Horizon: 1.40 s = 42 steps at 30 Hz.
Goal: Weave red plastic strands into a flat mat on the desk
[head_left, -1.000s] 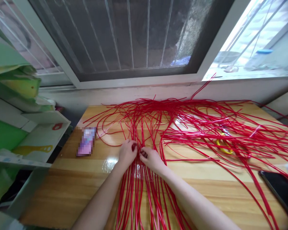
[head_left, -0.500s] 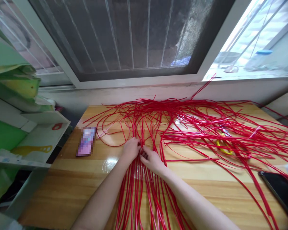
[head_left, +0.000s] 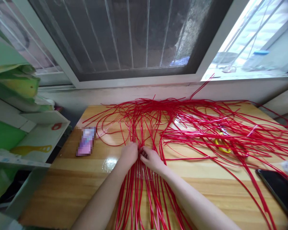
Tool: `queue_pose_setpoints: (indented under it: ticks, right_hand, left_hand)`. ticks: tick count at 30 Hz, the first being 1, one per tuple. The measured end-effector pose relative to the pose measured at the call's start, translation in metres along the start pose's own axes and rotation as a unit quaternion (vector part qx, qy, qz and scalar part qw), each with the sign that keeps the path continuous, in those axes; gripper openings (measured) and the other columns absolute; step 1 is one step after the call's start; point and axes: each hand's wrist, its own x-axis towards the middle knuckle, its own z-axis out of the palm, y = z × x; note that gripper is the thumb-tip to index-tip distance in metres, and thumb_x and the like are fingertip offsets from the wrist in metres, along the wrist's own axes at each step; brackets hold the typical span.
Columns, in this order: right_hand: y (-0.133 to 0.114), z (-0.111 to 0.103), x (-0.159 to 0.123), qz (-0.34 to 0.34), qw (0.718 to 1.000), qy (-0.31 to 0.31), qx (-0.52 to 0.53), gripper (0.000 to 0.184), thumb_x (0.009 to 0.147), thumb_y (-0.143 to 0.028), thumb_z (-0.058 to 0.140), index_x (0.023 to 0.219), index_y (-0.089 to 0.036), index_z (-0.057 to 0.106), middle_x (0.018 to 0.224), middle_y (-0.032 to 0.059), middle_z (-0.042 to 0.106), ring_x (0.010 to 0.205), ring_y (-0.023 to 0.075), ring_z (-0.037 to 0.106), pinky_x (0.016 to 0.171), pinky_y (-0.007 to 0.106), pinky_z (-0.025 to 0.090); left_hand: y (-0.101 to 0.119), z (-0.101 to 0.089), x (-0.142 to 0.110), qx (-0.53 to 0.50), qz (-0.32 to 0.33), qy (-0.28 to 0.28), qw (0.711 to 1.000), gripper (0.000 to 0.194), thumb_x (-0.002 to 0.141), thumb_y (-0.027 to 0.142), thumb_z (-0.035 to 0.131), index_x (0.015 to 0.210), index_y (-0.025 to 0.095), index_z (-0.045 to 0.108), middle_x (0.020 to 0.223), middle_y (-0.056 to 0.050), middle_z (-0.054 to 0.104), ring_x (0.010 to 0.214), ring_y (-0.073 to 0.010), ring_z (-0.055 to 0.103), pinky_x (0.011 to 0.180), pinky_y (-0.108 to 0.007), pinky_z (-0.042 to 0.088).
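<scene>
Since the last frame the left grip (head_left: 129, 154) is easing slightly back, fingertips hidden; the right grip (head_left: 152, 159) is curling beside it. I cannot tell whether either is pinching the red strands (head_left: 165, 104) running beneath both along the wooden tabletop (head_left: 69, 187). Beyond, a barred window (head_left: 136, 41) is topping the white wall (head_left: 120, 92); green fabric (head_left: 9, 54) is hanging left.

Bright daylight at upper right, dimmer toward lower left.
The window (head_left: 252, 44) is washed nearly white at right, the screen (head_left: 139, 38) dark; pale glare marks the table (head_left: 98, 188), the strands (head_left: 162, 104) glint, a card (head_left: 86, 142) is pixelated, and wide-angle distortion stretches and softens the edges.
</scene>
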Motion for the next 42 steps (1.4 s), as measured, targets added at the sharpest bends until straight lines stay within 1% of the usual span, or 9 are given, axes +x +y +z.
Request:
queue_pose_setpoints:
  ticks: [6, 10, 15, 21, 27, 31, 34, 37, 42]
  right_hand:
    - [0.0, 0.0, -0.001, 0.0, 1.0, 0.003, -0.015, 0.007, 0.07, -0.015, 0.045, 0.074, -0.018, 0.049, 0.062, -0.0024, 0.05, 0.055, 0.0099, 0.044, 0.052, 0.02, 0.03]
    - [0.0, 0.001, -0.001, -0.005, 1.0, 0.005, -0.013, 0.012, 0.071, -0.013, 0.044, 0.079, -0.017, 0.051, 0.064, -0.002, 0.052, 0.056, 0.0099, 0.044, 0.053, 0.02, 0.03]
    - [0.002, 0.002, 0.001, -0.003, 1.0, 0.006, -0.014, 0.014, 0.071, -0.013, 0.044, 0.08, -0.017, 0.053, 0.063, -0.0022, 0.052, 0.056, 0.0097, 0.044, 0.053, 0.02, 0.029]
    - [0.003, 0.002, 0.001, -0.005, 1.0, 0.011, -0.023, 0.006, 0.073, -0.017, 0.044, 0.072, -0.018, 0.05, 0.061, -0.0026, 0.05, 0.055, 0.0097, 0.044, 0.052, 0.02, 0.028]
    - [0.0, 0.0, 0.0, 0.0, 1.0, 0.02, -0.021, 0.011, 0.074, -0.017, 0.043, 0.082, -0.018, 0.05, 0.06, -0.0034, 0.049, 0.054, 0.0101, 0.044, 0.051, 0.02, 0.028]
    - [-0.002, 0.001, -0.001, 0.016, 0.999, 0.033, -0.012, 0.013, 0.073, -0.016, 0.044, 0.085, -0.018, 0.047, 0.058, -0.0048, 0.047, 0.052, 0.0099, 0.044, 0.05, 0.02, 0.027]
    - [-0.002, 0.002, -0.001, -0.003, 0.999, 0.031, -0.022, 0.009, 0.072, -0.015, 0.044, 0.08, -0.018, 0.047, 0.059, -0.0044, 0.047, 0.053, 0.0095, 0.043, 0.051, 0.02, 0.027]
    - [-0.002, 0.001, 0.0, -0.007, 0.999, 0.023, -0.042, 0.005, 0.072, -0.015, 0.045, 0.073, -0.018, 0.049, 0.059, -0.0037, 0.048, 0.053, 0.0092, 0.042, 0.051, 0.02, 0.026]
    - [-0.003, 0.001, 0.003, 0.003, 0.998, 0.014, -0.053, 0.007, 0.073, -0.016, 0.045, 0.071, -0.018, 0.052, 0.058, -0.0033, 0.049, 0.052, 0.0089, 0.042, 0.05, 0.02, 0.025]
  left_hand:
    - [0.005, 0.002, -0.007, 0.009, -0.017, -0.01, 1.0, 0.025, 0.08, 0.016, 0.038, 0.091, 0.011, 0.059, 0.094, -0.015, 0.061, 0.088, -0.0225, 0.059, 0.074, -0.032, 0.044]
    - [-0.002, 0.008, -0.009, -0.013, -0.023, 0.001, 1.0, 0.025, 0.081, 0.02, 0.038, 0.09, 0.011, 0.06, 0.092, -0.015, 0.062, 0.086, -0.0239, 0.06, 0.071, -0.033, 0.044]
    - [-0.015, 0.016, -0.01, -0.053, -0.02, 0.013, 0.998, 0.023, 0.082, 0.028, 0.041, 0.089, 0.017, 0.06, 0.09, -0.009, 0.063, 0.083, -0.0195, 0.06, 0.069, -0.028, 0.043]
    - [-0.017, 0.023, -0.005, -0.123, -0.026, 0.088, 0.988, 0.018, 0.076, 0.028, 0.05, 0.089, 0.019, 0.056, 0.087, -0.004, 0.061, 0.076, -0.0156, 0.058, 0.064, -0.025, 0.041]
    - [-0.014, 0.021, 0.014, -0.109, -0.041, 0.127, 0.985, 0.019, 0.076, 0.029, 0.051, 0.091, 0.018, 0.054, 0.094, -0.005, 0.058, 0.078, -0.0152, 0.057, 0.066, -0.025, 0.04]
    - [-0.009, 0.017, 0.021, -0.081, -0.069, 0.123, 0.987, 0.02, 0.079, 0.029, 0.048, 0.095, 0.017, 0.054, 0.098, -0.006, 0.056, 0.083, -0.0166, 0.056, 0.069, -0.026, 0.041]
    - [-0.006, 0.016, 0.025, -0.105, -0.089, 0.114, 0.984, 0.021, 0.08, 0.027, 0.045, 0.094, 0.015, 0.054, 0.099, -0.01, 0.056, 0.085, -0.0193, 0.056, 0.073, -0.03, 0.041]
    - [-0.008, 0.014, 0.027, -0.141, -0.094, 0.096, 0.981, 0.019, 0.079, 0.025, 0.046, 0.088, 0.012, 0.056, 0.092, -0.012, 0.058, 0.083, -0.0209, 0.057, 0.074, -0.033, 0.041]
    - [-0.019, 0.012, 0.024, -0.241, -0.044, 0.071, 0.967, 0.026, 0.082, 0.033, 0.042, 0.079, 0.013, 0.059, 0.073, -0.004, 0.061, 0.068, -0.0131, 0.055, 0.064, -0.024, 0.042]
